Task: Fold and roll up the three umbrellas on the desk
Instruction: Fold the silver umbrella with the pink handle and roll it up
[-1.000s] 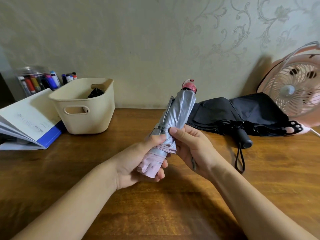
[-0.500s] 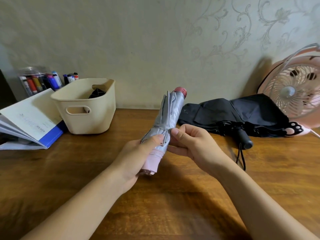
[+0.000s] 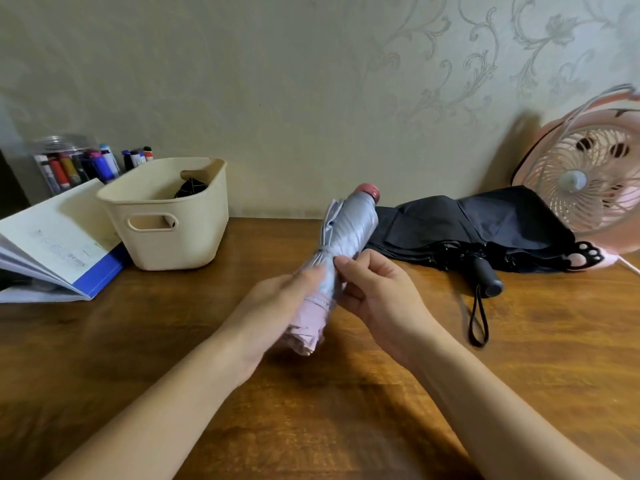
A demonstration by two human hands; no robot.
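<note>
The silver-grey folding umbrella with pink lining [image 3: 349,233] is rolled up pretty tight, up off the table [image 3: 346,410] mid-scene, tilted so its reddish cap [image 3: 367,191] points far and up, pink hem bunched at the near end. The black folding umbrella [image 3: 485,226] lies loose, unrolled, far right, black handle [image 3: 486,277] and strap pointing near.

Two umbrellas [image 3: 349,233] [image 3: 485,216], two hands [image 3: 277,306] [image 3: 384,296], one basket [image 3: 194,244], one fan [image 3: 588,188]
</note>
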